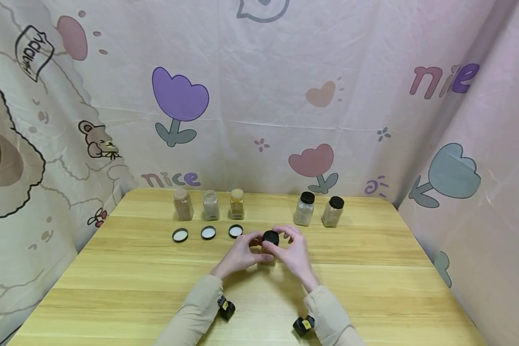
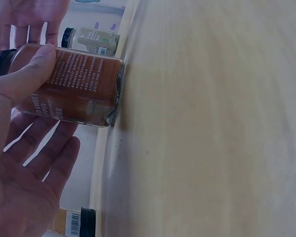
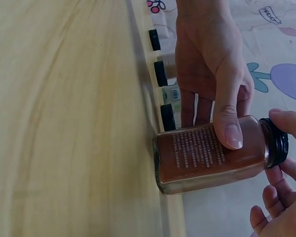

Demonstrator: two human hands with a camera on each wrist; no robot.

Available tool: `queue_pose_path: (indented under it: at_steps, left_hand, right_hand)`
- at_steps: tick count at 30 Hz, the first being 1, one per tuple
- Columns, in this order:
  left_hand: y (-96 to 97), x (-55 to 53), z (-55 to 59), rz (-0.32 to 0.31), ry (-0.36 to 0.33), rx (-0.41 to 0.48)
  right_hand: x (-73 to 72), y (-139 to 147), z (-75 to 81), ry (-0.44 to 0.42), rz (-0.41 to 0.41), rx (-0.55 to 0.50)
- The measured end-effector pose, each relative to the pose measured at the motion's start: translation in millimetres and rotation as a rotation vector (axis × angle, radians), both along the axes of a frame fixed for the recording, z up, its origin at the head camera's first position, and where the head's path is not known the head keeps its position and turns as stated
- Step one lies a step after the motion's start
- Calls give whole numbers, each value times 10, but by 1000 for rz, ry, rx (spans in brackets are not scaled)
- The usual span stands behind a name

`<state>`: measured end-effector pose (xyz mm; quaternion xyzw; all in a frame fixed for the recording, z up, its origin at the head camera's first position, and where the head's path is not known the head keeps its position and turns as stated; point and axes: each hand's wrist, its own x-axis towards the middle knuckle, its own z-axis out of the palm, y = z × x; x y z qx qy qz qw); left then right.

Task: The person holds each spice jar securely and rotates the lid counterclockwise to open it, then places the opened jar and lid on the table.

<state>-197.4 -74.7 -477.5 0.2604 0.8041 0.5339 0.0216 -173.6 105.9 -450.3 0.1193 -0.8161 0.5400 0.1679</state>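
A square glass spice jar [image 3: 202, 158] of reddish-brown powder, with white printed text, stands upright on the table in front of me. My left hand [image 1: 242, 252] grips its body, the thumb [image 2: 37, 66] lying across one face. With my right hand [image 1: 295, 250] I pinch the black lid [image 1: 270, 237] between thumb and fingers. The lid sits on the jar's mouth. In the head view both hands cover much of the glass.
Behind, at left, stand three lidless jars: pinkish [image 1: 183, 206], pale [image 1: 211, 206] and yellow [image 1: 237, 206]. Three black lids [image 1: 180, 235] lie before them, white insides up. Two black-capped jars [image 1: 304, 211] [image 1: 332, 214] stand back right. A printed curtain [image 1: 259, 96] hangs behind the wooden table [image 1: 112, 288].
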Motion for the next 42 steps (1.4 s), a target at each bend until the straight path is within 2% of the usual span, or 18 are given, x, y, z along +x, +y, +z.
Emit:
queue_pose_path:
  at_steps: [13,20,25,37,42]
  left_hand:
    - [1,0,5,11,-6,-22]
    - [0,6,3,10,-18,-13]
    - [1,0,2,5,-17,-4]
    - [-4,-4,8,15,-17,-14]
    - [2,0,14,14,-23,-15]
  right_hand:
    - [12,18,21,-14,54,9]
    - [21,20,-29,-13,24,-13]
    - [16,11,-27,-2,-4,8]
    - [19,24,-6,9,44,20]
    - [21,13,-38,24,35,2]
